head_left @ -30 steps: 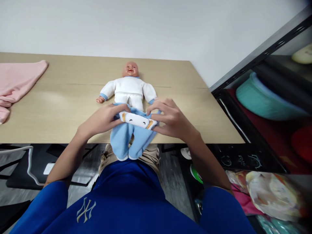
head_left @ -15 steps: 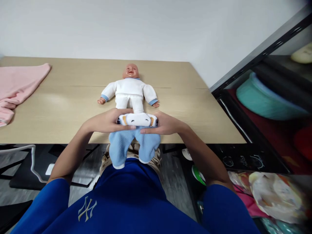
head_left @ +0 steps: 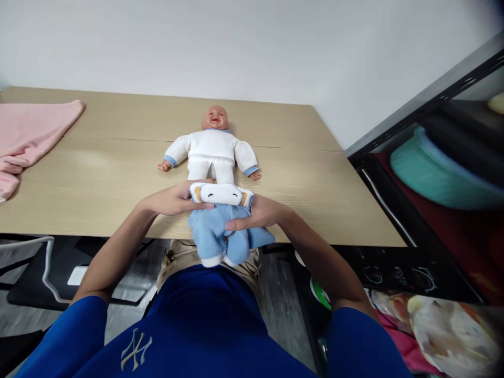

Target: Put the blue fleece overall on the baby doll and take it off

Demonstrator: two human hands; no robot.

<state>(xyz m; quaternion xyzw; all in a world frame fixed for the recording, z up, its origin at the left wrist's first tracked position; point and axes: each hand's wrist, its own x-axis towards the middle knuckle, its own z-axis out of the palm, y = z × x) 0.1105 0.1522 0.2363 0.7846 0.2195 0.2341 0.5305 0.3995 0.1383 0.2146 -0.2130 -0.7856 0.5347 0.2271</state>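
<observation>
A baby doll (head_left: 212, 149) in white clothes with blue cuffs lies on its back on the wooden table (head_left: 98, 173), head away from me. Small light-blue fleece trousers (head_left: 220, 233) with a white patterned waistband hang over the table's front edge, just below the doll's legs. My left hand (head_left: 173, 200) grips the waistband's left end. My right hand (head_left: 260, 212) grips the right side, its thumb pressed into the bunched blue fabric. The doll's feet are hidden behind the waistband.
A pink cloth (head_left: 27, 136) lies at the table's far left. A dark metal shelf unit (head_left: 425, 157) stands on the right, holding a teal basin (head_left: 437, 168). Plastic bags (head_left: 444, 325) lie low on the right. A white cable (head_left: 47, 262) runs under the table.
Both hands have gathered the blue trousers: the legs hang shorter and more bunched than before. The waistband has come nearer to the doll's legs.
</observation>
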